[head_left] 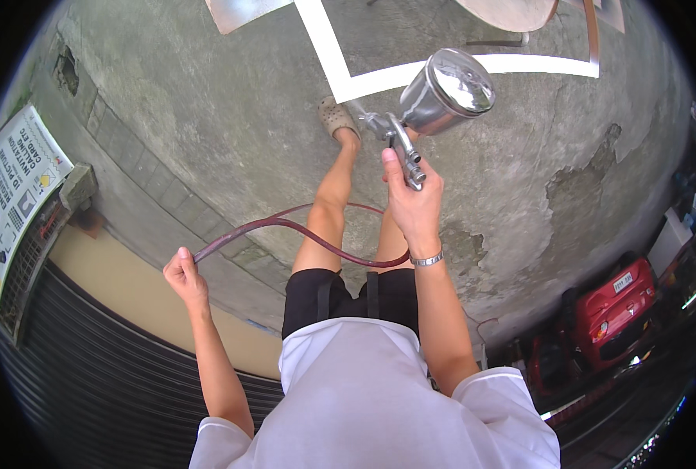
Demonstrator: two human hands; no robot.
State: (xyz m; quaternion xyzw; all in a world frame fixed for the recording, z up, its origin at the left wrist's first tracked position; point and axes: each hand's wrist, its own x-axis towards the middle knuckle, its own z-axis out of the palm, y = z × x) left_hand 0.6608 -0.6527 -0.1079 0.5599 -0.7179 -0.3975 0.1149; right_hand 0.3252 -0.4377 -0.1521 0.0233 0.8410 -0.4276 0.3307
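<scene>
Ahead of our legs, beside the near corner of the white frame (395, 79), we hold the gun (399, 134) in our right hand (416, 199). Our right fingers wrap its handle, with the thumb laid along the back, a grip that likely steadies the weight of the cup (445, 94). We cannot tell whether a finger presses the trigger. The cup sits above the gun body, lid toward us, presumably so that its contents feed down by gravity. The nozzle faces the frame corner. Out to our left, our left hand (186, 278) pinches the hose (271, 222) between thumb and curled fingers. We judge that this holds the slack clear of our legs and the frame. The hose loops behind our right wrist, where any joint is hidden.
</scene>
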